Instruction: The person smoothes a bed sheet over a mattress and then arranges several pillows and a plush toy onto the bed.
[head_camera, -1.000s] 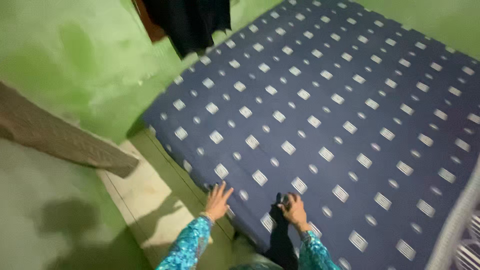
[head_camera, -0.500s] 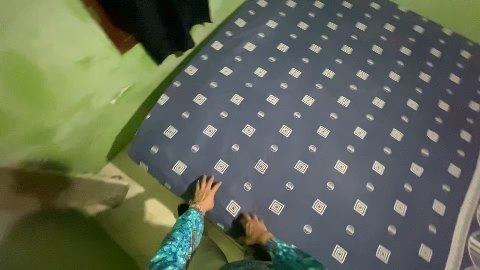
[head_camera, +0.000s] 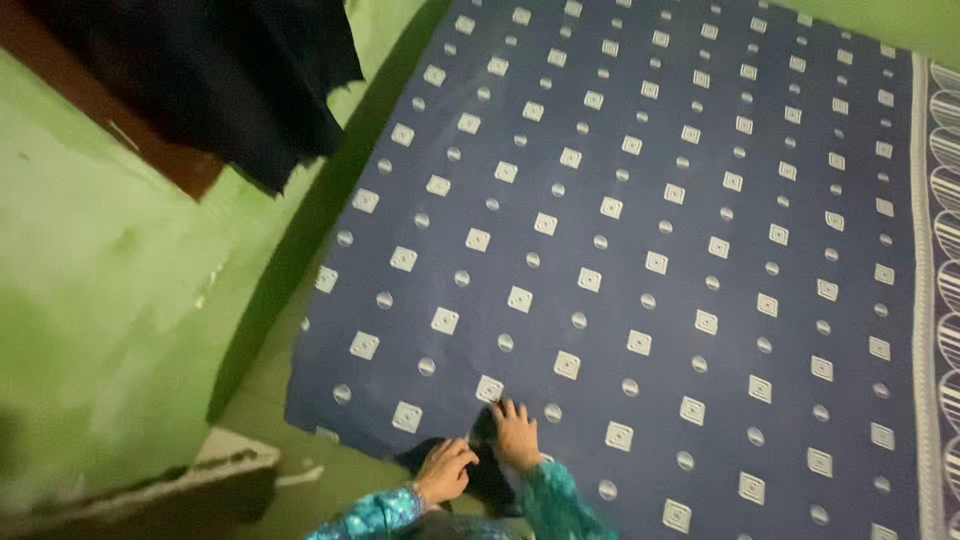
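Hands | left hand (head_camera: 443, 472), right hand (head_camera: 518, 433) on navy patterned sheet (head_camera: 640, 230)

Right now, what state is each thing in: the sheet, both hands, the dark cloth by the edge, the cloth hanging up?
Bedsheet: spread flat, smooth over the mattress.
Dark cloth: bunched at the near edge, under both hands.
Left hand: curled, gripping the dark cloth.
Right hand: fingers spread, pressing on the sheet and cloth.
Hanging garment: draped against the green wall.
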